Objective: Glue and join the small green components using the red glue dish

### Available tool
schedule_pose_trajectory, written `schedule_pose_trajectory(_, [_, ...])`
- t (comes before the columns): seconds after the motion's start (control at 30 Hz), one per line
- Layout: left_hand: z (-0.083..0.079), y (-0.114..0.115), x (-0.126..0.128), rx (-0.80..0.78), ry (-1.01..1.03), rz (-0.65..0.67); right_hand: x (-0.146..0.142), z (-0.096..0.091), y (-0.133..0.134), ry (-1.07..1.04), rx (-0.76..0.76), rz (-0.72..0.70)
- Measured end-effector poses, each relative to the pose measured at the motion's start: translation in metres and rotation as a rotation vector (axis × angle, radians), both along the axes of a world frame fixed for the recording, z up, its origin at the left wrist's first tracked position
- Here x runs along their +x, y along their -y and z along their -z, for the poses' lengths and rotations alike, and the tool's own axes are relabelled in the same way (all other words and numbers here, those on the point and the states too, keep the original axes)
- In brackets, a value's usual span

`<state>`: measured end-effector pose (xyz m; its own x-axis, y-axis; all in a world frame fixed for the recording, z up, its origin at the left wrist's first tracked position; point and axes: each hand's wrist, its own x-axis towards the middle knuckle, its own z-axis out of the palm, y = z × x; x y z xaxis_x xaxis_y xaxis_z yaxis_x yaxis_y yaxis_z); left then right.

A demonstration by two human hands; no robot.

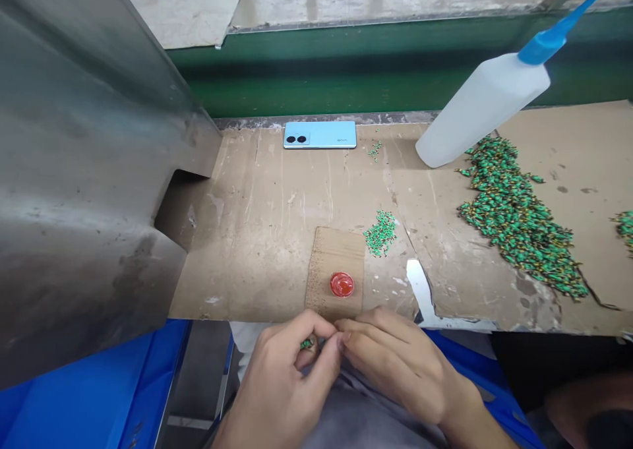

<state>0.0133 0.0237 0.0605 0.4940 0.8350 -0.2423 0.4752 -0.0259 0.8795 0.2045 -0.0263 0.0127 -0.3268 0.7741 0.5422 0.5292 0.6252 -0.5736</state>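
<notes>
Both hands meet at the bench (pixel 257 238) edge.
Left hand (pixel 281 383) pinches a green part (pixel 306 344); right hand (pixel 400 363) touches it, its grip unclear, near a red cap (pixel 341 284).

A tiny green part (pixel 306 344) is pinched between the thumb and curled forefinger of the left hand (pixel 281 383). Only a small bit shows between the fingers. Its shape and tilt are too small to make out.
</notes>
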Motion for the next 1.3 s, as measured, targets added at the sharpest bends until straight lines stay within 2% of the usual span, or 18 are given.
schedule_pose_trajectory(0.17, [0.001,0.004,-0.005,0.009,0.054,-0.027,-0.004,-0.003,-0.004,-0.108,-0.086,0.054])
schedule_pose_trajectory(0.3, [0.006,0.007,-0.009,-0.022,0.104,-0.052,-0.002,-0.005,-0.005,-0.186,-0.154,0.037])
schedule_pose_trajectory(0.47, [0.011,0.007,-0.007,-0.003,0.111,-0.034,0.001,-0.002,-0.002,-0.22,-0.162,0.05])
schedule_pose_trajectory(0.73, [0.014,0.005,-0.002,-0.025,0.118,-0.02,0.006,-0.002,-0.003,-0.113,-0.133,0.068])
schedule_pose_trajectory(1.03, [0.021,0.008,-0.003,-0.03,0.082,-0.033,0.007,-0.009,-0.003,-0.023,-0.231,0.042])
schedule_pose_trajectory(1.13, [0.022,0.009,-0.005,-0.104,0.101,-0.052,0.007,-0.005,-0.003,-0.059,-0.25,0.021])
schedule_pose_trajectory(1.2, [0.023,0.008,-0.006,-0.212,0.162,-0.111,0.008,-0.001,-0.004,-0.131,-0.26,0.047])
schedule_pose_trajectory(1.3, [0.025,0.002,-0.01,-0.58,0.48,-0.172,0.014,0.006,-0.007,-0.227,-0.268,0.22])
